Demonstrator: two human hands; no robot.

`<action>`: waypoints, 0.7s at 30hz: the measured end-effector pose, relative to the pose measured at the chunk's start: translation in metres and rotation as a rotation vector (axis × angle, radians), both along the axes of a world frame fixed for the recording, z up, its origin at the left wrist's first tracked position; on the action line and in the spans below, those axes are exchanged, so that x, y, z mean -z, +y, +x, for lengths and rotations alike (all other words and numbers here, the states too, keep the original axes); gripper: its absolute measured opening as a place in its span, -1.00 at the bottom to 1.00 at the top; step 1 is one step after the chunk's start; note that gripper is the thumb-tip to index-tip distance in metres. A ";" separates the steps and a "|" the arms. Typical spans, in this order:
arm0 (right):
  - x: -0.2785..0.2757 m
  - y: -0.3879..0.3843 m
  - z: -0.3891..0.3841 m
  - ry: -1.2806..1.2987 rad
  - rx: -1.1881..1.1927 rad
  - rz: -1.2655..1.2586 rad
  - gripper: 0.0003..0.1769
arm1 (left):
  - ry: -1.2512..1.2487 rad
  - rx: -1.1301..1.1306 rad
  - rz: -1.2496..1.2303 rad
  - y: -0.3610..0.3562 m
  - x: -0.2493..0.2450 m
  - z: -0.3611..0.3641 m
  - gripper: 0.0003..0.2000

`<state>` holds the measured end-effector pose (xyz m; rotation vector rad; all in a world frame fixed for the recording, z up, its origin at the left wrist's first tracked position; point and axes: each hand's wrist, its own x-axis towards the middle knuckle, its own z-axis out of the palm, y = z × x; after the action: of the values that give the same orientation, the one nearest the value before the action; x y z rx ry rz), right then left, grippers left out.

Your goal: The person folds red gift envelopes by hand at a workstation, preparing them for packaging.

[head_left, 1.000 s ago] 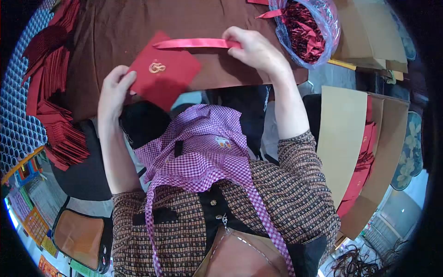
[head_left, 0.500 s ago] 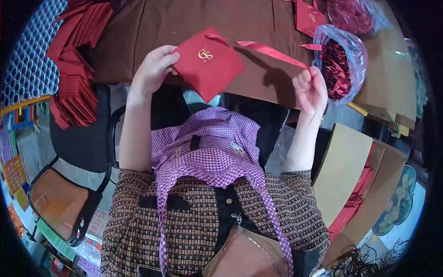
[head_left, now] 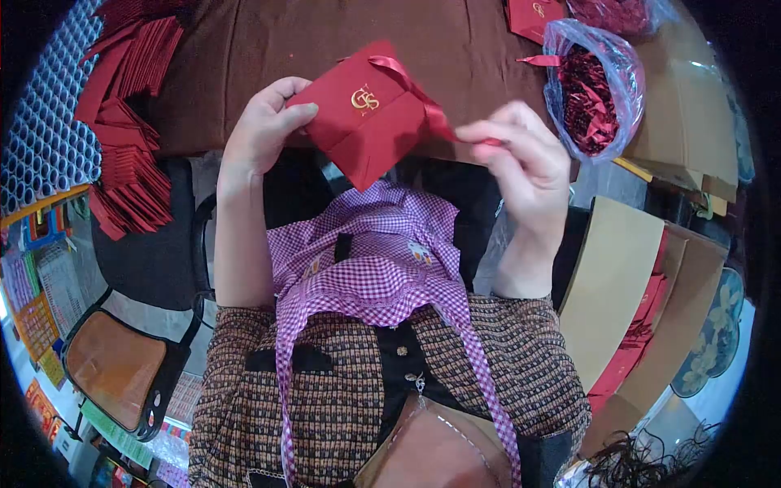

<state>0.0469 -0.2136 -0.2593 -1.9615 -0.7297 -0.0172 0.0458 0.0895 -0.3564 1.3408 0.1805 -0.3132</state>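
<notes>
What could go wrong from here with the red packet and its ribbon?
The left hand pinches the red packet near one corner, so a firm tug might twist it loose. The right hand holds the ribbon off to one side, which could crease it or pull it askew. A ribbon end sticks out of the plastic bag nearby and might snag the right hand.

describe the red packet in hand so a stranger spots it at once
Find the brown cloth; at its near edge, the left hand holds the gold-lettered red packet by one corner. Unlike the red stack and the other packet, it is held up, its ribbon in the right hand.
</notes>
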 end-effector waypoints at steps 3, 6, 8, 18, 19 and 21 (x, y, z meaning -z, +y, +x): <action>0.012 0.027 0.005 -0.233 -0.068 -0.045 -0.86 | -0.058 0.027 0.016 -0.004 -0.003 0.002 -0.78; 0.030 0.052 0.002 0.230 -0.102 0.191 -0.84 | -0.118 0.032 0.037 -0.013 -0.009 0.003 -0.80; 0.035 0.069 0.000 0.426 -0.033 0.221 -0.84 | -0.142 0.027 0.043 -0.020 -0.015 0.004 -0.80; 0.069 0.082 0.017 -0.078 0.168 -0.133 -0.88 | -0.214 0.074 0.124 -0.039 -0.020 0.006 -0.81; 0.070 0.082 0.018 -0.076 0.186 -0.115 -0.87 | -0.211 0.071 0.150 -0.040 -0.021 0.006 -0.82; 0.070 0.083 0.018 -0.080 0.202 -0.076 -0.87 | -0.217 0.072 0.157 -0.043 -0.024 0.007 -0.82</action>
<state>0.0647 -0.1309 -0.3292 -2.1103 -0.5884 -0.1931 0.0523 0.0461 -0.3325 1.5283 -0.0255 -0.2153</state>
